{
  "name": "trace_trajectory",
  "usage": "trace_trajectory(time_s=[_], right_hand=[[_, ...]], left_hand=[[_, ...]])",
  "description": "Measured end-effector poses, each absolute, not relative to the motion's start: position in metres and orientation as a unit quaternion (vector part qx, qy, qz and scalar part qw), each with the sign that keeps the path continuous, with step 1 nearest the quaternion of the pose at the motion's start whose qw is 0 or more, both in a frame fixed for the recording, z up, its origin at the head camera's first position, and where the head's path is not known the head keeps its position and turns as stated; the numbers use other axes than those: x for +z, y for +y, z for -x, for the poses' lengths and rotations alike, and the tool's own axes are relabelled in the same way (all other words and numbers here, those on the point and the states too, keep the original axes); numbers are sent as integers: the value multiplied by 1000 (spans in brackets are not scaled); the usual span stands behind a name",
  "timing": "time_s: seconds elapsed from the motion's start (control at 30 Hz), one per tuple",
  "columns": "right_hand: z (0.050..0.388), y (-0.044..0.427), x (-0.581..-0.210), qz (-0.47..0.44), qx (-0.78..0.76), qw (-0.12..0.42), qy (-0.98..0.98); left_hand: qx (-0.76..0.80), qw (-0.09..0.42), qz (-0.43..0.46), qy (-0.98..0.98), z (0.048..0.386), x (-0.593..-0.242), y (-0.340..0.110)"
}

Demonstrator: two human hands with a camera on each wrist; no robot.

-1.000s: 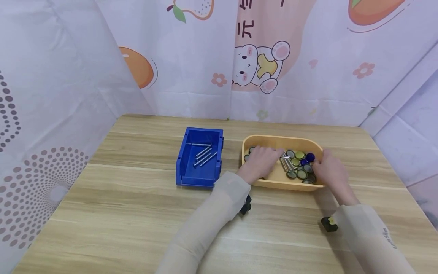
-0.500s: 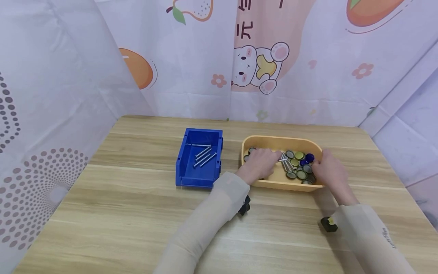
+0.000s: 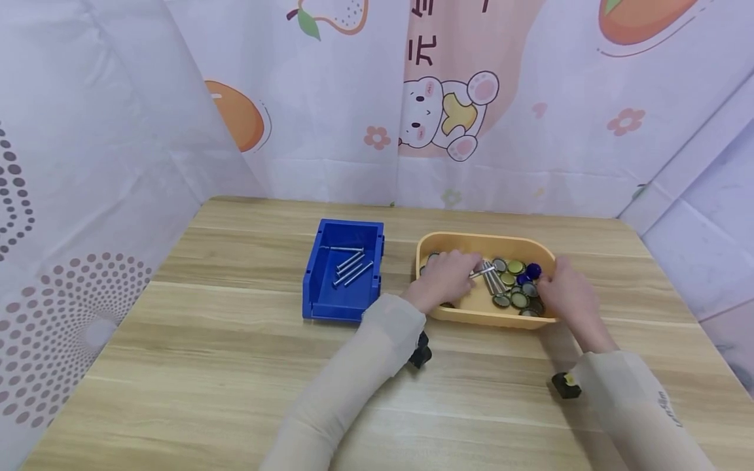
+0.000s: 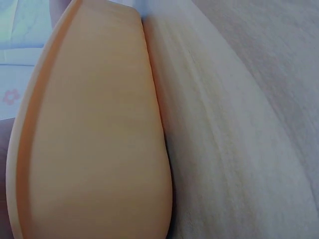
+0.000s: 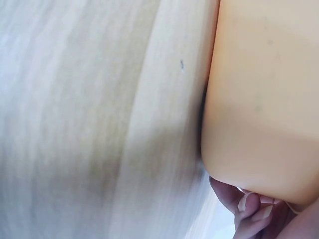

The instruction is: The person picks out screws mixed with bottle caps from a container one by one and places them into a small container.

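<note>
Over the left part of the orange tray point(image 3: 489, 318), my left hand point(image 3: 444, 278) pinches a silver screw point(image 3: 482, 271) at its fingertips. More screws point(image 3: 493, 281) lie in the tray beside silver and yellow bottle caps point(image 3: 520, 299) and blue pieces point(image 3: 533, 271). At the tray's right end, my right hand point(image 3: 568, 294) grips the rim; its fingers point(image 5: 249, 211) curl at the tray's end point(image 5: 264, 109) in the right wrist view. The left wrist view shows the tray's outer wall point(image 4: 94, 124), and only dark edges of the hand at the left.
A blue bin point(image 3: 340, 313) with several silver screws point(image 3: 352, 268) stands left of the tray on the wooden table point(image 3: 235, 366). A printed curtain point(image 3: 330, 131) hangs behind the table. Both sleeved forearms reach in from the front.
My left hand has shifted slightly left, and the screw at its fingertips has moved left with it and turned. My right hand and the tray stay in place.
</note>
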State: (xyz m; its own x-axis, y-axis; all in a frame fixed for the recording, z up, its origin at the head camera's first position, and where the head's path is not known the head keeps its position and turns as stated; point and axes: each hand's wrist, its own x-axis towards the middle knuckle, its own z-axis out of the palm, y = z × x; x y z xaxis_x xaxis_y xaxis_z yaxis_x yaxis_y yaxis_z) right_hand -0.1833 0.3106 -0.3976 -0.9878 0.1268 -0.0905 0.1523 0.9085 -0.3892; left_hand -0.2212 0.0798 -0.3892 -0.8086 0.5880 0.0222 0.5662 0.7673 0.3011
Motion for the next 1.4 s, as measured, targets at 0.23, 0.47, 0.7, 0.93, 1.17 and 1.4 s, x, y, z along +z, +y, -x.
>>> trace_trajectory(time_s=[0.23,0.47,0.7,0.93,1.17,1.4], right_hand=[[184,310,-399,-75,-203,27,976],[183,310,-399,-76,-204,28,976],[183,309,-397,-77,-202,28,976],[183,309,-397,-75,-200,28,976],[183,310,-398,-71,-199,23,977],[184,310,-400,-72,-201,22,977]], left_hand=[[169,48,-305,936,219,-383,78],[189,49,-308,931,215,-375,77],[204,40,-312,927,213,-365,74],[186,31,-303,934,216,-358,66],[180,16,-284,942,222,-347,52],[234,43,-245,940,231,-338,31]])
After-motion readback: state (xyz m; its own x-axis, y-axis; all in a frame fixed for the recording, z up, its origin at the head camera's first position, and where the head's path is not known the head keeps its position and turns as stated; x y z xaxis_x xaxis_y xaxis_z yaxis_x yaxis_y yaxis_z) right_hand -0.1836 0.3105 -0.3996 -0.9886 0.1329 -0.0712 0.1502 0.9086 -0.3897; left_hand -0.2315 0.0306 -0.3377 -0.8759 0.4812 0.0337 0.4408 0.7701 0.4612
